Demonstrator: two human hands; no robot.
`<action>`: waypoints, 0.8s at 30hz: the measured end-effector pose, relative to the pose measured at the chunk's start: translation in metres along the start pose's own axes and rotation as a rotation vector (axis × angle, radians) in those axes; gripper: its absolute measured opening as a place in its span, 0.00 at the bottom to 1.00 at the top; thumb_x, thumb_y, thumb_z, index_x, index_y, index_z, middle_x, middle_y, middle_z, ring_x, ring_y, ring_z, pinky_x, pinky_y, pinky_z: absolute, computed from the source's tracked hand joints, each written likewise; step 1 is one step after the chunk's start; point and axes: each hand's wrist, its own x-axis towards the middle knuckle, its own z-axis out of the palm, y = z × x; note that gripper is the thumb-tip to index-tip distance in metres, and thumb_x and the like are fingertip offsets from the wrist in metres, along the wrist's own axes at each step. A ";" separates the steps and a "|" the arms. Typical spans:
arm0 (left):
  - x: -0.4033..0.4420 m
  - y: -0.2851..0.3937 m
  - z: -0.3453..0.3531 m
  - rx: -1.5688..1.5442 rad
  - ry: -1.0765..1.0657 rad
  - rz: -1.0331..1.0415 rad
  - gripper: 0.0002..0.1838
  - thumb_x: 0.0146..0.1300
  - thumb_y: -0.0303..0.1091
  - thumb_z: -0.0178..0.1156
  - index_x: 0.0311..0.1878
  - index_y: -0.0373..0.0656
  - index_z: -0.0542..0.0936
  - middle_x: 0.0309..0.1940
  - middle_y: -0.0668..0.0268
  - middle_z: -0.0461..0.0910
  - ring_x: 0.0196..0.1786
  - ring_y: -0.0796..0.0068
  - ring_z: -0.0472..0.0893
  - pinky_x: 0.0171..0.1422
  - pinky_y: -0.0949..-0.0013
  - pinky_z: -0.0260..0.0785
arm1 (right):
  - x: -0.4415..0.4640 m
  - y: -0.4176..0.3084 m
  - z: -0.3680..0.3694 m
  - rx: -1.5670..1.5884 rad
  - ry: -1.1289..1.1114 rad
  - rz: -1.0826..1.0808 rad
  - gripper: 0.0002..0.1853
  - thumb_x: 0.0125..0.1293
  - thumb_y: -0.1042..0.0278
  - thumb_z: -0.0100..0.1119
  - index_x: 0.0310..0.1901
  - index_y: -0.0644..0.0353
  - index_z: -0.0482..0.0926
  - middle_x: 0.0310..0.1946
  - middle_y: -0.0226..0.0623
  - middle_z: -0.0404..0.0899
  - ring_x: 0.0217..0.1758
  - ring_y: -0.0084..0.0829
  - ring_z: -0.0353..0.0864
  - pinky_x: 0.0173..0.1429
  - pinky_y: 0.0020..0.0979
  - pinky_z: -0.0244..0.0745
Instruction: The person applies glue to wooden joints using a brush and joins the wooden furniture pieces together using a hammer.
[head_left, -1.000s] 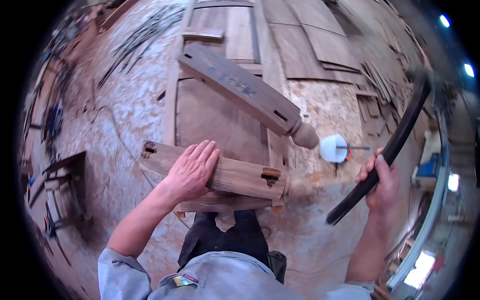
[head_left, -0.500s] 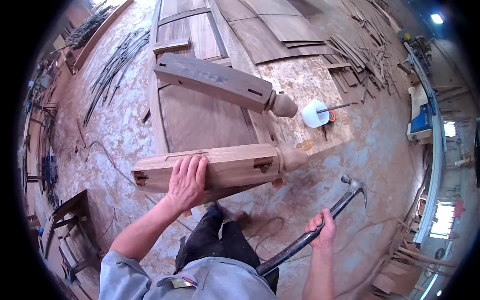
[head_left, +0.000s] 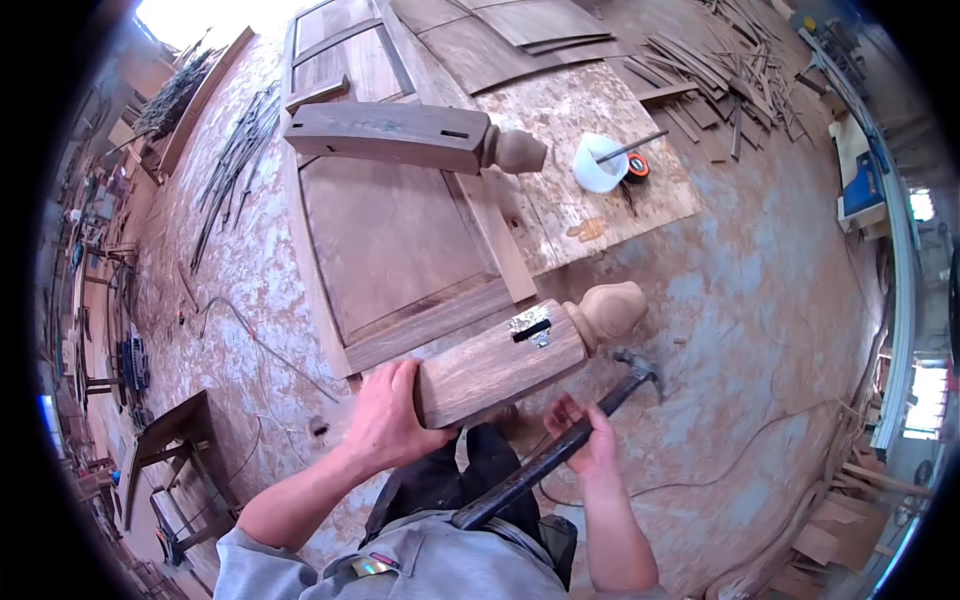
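A wooden leg [head_left: 490,375], slanted with its turned knob outward to the right, is held just in front of the panelled door [head_left: 390,245]; whether it is also propped underneath cannot be told. It is gripped around the plain end by the left hand [head_left: 388,412], while a hammer [head_left: 540,462] is held loosely by its handle in the right hand [head_left: 590,440], head just below the knob. The step in hand is judged to be positioning the leg; a steady left grip is called for, with the hammer kept clear. Beyond, a second leg [head_left: 395,138] is laid across the door, near a white cup [head_left: 596,172].
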 end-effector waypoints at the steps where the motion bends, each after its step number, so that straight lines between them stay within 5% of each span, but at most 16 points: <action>1: -0.001 0.003 0.007 -0.060 -0.068 -0.047 0.49 0.39 0.49 0.76 0.62 0.30 0.67 0.55 0.46 0.73 0.61 0.48 0.71 0.67 0.54 0.62 | 0.007 0.009 -0.006 0.066 -0.008 0.034 0.19 0.72 0.57 0.51 0.55 0.64 0.74 0.48 0.43 0.79 0.56 0.41 0.76 0.68 0.53 0.70; 3: -0.003 0.005 0.021 -0.184 -0.211 -0.145 0.49 0.40 0.50 0.75 0.63 0.29 0.67 0.56 0.44 0.73 0.61 0.47 0.71 0.67 0.54 0.64 | 0.016 0.030 -0.027 0.160 -0.128 0.022 0.18 0.72 0.57 0.51 0.57 0.57 0.74 0.52 0.43 0.77 0.59 0.42 0.74 0.68 0.51 0.68; 4: -0.004 0.003 0.029 -0.201 -0.225 -0.146 0.50 0.40 0.52 0.73 0.63 0.28 0.68 0.55 0.42 0.74 0.60 0.46 0.73 0.66 0.55 0.66 | 0.040 0.043 -0.067 0.290 -0.405 0.108 0.18 0.72 0.55 0.50 0.59 0.50 0.73 0.55 0.41 0.76 0.60 0.43 0.73 0.68 0.49 0.66; 8: 0.003 -0.012 0.054 -0.267 -0.309 -0.150 0.48 0.40 0.52 0.72 0.60 0.27 0.70 0.53 0.42 0.75 0.58 0.46 0.75 0.65 0.56 0.67 | 0.023 0.053 -0.023 0.083 0.026 0.030 0.25 0.72 0.47 0.50 0.63 0.52 0.71 0.62 0.40 0.72 0.64 0.47 0.70 0.70 0.54 0.63; 24: 0.070 -0.059 0.082 -0.506 -0.615 -0.168 0.50 0.39 0.51 0.72 0.62 0.25 0.70 0.53 0.41 0.78 0.58 0.51 0.78 0.64 0.62 0.68 | 0.045 0.073 0.005 0.057 -0.121 -0.148 0.33 0.72 0.48 0.51 0.72 0.56 0.60 0.67 0.40 0.67 0.69 0.43 0.67 0.74 0.49 0.61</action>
